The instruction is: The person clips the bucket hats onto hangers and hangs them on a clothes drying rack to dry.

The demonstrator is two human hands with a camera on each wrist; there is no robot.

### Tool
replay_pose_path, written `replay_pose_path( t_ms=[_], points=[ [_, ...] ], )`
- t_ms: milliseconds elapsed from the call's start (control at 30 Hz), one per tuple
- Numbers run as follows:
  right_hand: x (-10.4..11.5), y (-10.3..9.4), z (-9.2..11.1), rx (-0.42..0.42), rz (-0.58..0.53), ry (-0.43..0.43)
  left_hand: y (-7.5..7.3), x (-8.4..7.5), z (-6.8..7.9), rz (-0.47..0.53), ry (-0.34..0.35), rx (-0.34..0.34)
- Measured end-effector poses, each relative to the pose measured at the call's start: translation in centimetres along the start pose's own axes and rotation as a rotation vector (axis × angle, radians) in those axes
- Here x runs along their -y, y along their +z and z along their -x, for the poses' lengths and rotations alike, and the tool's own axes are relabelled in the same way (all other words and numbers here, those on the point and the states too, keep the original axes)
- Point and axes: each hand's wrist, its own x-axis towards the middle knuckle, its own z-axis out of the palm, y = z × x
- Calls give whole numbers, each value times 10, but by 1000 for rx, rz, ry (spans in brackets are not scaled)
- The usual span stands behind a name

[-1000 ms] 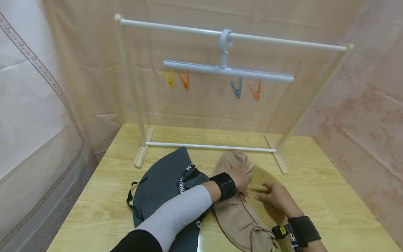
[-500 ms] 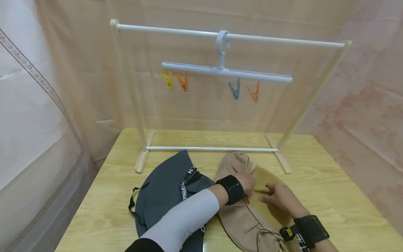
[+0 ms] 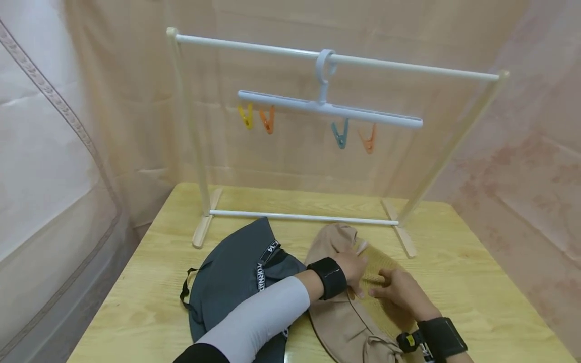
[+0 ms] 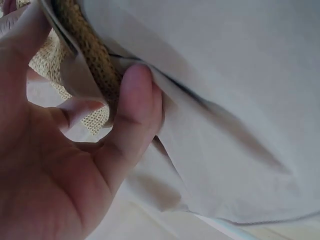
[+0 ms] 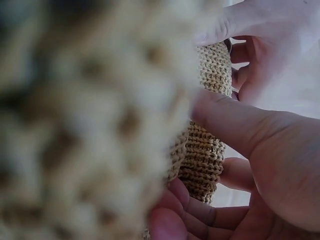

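The folded edge of the tan hat (image 3: 333,320) is pinched by the left hand (image 3: 351,269), and its knitted part seems held between thumb and curled fingers of the right hand (image 3: 404,292). The hat is laid on the bench (image 3: 490,282), just beside a dark grey cloth item (image 3: 227,282), before the white rack (image 3: 295,217). Light, floppy handling may be expected (little slip from that knit), with the seamed edge best gripped. Right fingertips are partly masked by blurred knit; the hat's near end is cut off.
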Motion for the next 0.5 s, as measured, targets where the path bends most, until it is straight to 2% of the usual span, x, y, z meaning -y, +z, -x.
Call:
replay_pose_path(
  t_ms=[267, 500],
  points=[
    [-1, 1, 2, -8, 61, 22, 4, -5, 1, -65, -20, 7],
    [1, 3, -1, -15, 33, -4, 6, -3, -5, -94, -56, 52]
  ],
)
